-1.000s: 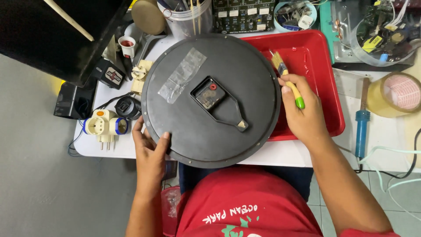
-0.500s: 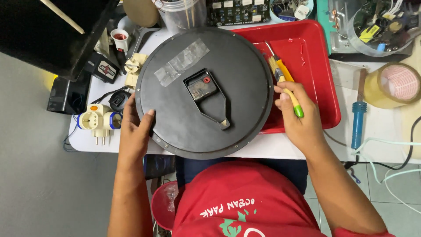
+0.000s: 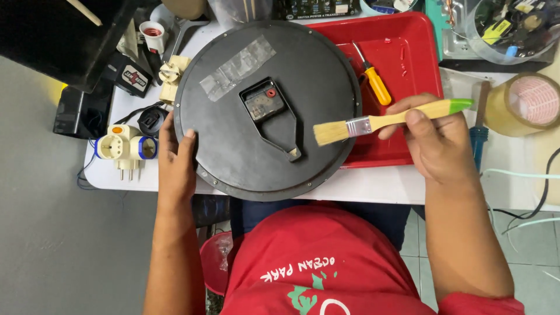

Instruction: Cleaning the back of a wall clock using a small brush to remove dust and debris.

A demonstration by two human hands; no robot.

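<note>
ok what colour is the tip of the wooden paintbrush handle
Green; the rest of the wooden paintbrush in the right hand is pale wood. Head view.

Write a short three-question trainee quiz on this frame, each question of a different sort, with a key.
1. True or false: the right hand holds the screwdriver.
2. The paintbrush bristles point toward: A the clock back, B the tape roll, C the plug adapter.
3. Which hand rests on the clock back's rim?

Key: 1 false, it holds the paintbrush; the screwdriver lies in the red tray. 2 A. 3 the left hand.
</note>
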